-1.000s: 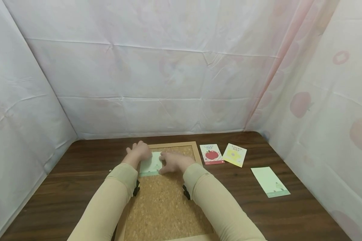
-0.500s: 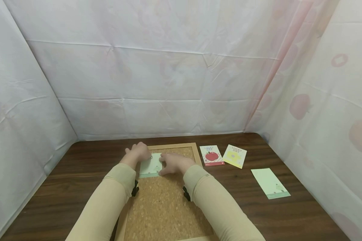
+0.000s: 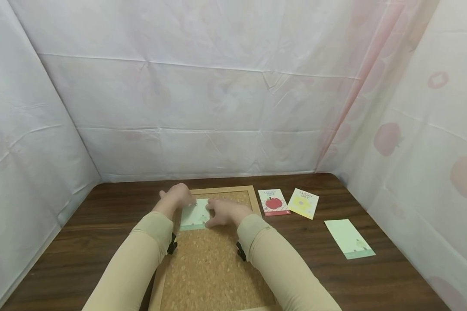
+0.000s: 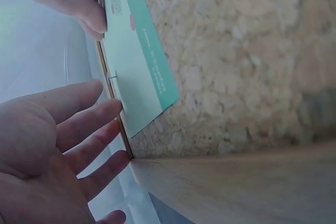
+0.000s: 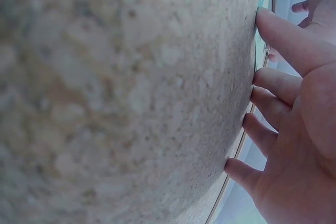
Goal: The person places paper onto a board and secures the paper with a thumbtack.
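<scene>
A pale green note card (image 3: 193, 216) lies on a wood-framed cork board (image 3: 218, 268), near its far left corner. A small pin (image 4: 113, 77) stands upright in the card in the left wrist view. My left hand (image 3: 178, 196) is just left of the pin, thumb and fingers spread and apart from it. The right hand (image 3: 226, 211) rests at the card's right edge. Its thumb and fingertips press down on card and cork with the fingers extended, as the right wrist view shows (image 5: 299, 108).
To the right of the board lie a red apple card (image 3: 274, 203), a yellow flower card (image 3: 303, 203) and another pale green card (image 3: 349, 239) on the dark wooden table (image 3: 81, 242). A white curtain (image 3: 210, 99) hangs behind and at both sides.
The left hand has drawn slightly left, off the pin, which shows beside its fingers. The right hand and the card stay in place.
</scene>
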Demonstrator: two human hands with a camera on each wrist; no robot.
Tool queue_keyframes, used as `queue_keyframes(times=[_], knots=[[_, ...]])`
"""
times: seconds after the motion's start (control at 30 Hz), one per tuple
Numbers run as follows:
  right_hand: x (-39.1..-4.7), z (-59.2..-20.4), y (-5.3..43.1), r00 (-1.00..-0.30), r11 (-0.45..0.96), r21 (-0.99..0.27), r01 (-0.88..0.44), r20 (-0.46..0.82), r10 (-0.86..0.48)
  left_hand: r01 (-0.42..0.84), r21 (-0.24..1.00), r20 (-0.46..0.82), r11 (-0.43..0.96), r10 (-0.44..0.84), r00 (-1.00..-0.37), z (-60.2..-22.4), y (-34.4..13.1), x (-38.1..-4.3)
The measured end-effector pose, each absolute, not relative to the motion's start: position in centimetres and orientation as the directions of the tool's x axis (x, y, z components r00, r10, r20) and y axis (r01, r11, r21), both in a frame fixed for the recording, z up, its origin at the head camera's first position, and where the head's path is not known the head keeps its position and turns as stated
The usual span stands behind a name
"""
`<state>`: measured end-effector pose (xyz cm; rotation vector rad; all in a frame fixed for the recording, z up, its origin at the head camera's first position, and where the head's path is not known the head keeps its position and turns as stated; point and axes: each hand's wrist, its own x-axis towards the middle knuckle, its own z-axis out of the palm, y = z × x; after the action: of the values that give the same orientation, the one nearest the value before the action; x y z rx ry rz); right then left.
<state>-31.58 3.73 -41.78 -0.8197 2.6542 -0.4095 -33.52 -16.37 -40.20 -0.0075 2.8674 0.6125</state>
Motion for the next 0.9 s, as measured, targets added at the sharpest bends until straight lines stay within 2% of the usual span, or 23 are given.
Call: queue_keyframes(times=[0.9], knots=[[-31.57, -41.82, 3.77, -0.78, 0.792, -0.352, -0.499, -0.216, -0.587, -0.037, 0.375, -0.156, 0.926, 0.024, -0.988, -40.49, -16.16, -33.69]])
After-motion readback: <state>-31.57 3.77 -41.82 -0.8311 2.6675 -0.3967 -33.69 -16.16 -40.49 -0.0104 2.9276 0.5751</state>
